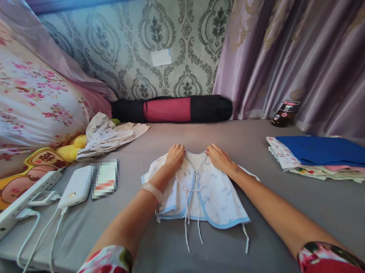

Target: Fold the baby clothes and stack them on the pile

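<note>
A small white baby shirt (215,200) with light-blue trim lies spread on the grey sheet, its neckline away from me and its front ties hanging loose toward me. My left hand (175,156) grips the shirt at the left shoulder beside the collar, fingers curled over the far edge. At the right shoulder my right hand (217,156) pinches the cloth in the same way. A pale bangle circles my left wrist. The fingertips of both hands are partly hidden behind the fabric.
On the right lies a stack of folded cloths under a blue cloth (327,151), with a dark bottle (283,114) behind. To the left are a power strip (23,202), a white power bank (76,187), cables, a yellow cushion (40,164) and crumpled clothes (105,134). A black-and-red roll (169,110) lines the wall.
</note>
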Tool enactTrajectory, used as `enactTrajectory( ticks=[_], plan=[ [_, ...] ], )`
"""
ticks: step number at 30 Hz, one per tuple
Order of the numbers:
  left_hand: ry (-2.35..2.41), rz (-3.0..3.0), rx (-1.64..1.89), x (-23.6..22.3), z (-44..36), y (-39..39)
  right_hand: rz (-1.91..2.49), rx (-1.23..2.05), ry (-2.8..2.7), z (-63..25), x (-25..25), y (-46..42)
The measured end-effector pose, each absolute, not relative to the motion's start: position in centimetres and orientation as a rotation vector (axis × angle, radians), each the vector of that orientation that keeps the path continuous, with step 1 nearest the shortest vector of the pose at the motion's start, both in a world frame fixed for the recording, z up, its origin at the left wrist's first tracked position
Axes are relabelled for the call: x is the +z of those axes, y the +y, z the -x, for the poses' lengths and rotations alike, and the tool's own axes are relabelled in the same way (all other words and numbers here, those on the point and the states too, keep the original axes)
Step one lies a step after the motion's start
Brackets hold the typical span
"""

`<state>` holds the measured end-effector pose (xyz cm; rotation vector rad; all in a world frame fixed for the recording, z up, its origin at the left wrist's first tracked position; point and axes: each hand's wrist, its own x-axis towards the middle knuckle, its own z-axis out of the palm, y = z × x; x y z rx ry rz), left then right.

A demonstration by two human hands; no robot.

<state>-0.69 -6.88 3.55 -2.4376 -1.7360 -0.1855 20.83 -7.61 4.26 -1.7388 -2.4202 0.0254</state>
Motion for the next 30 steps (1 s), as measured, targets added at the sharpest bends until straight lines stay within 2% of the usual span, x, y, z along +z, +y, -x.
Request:
enactTrajectory(
  ticks=[8, 21, 26, 30],
  plan=[
    [-1.538, 2.356, -0.171, 3.4, 0.9, -3.2, 1.692, -0.293, -2.529, -20.7, 4.0, -3.6],
    [-1.509, 2.339, -0.126, 2.6, 0.9, 3.0, 1.665, -0.377, -2.624, -19.7, 3.4, 2.9],
    [-1.649, 2.401, -0.107, 2.9, 0.8, 3.6, 1.671, -0.196, -2.584, -20.3, 3.2, 3.5],
    [-2.115, 2.41, -0.151, 4.2, 2.5, 3.8, 1.75, 0.267, -2.486, -22.2, 4.6, 4.7]
  ],
)
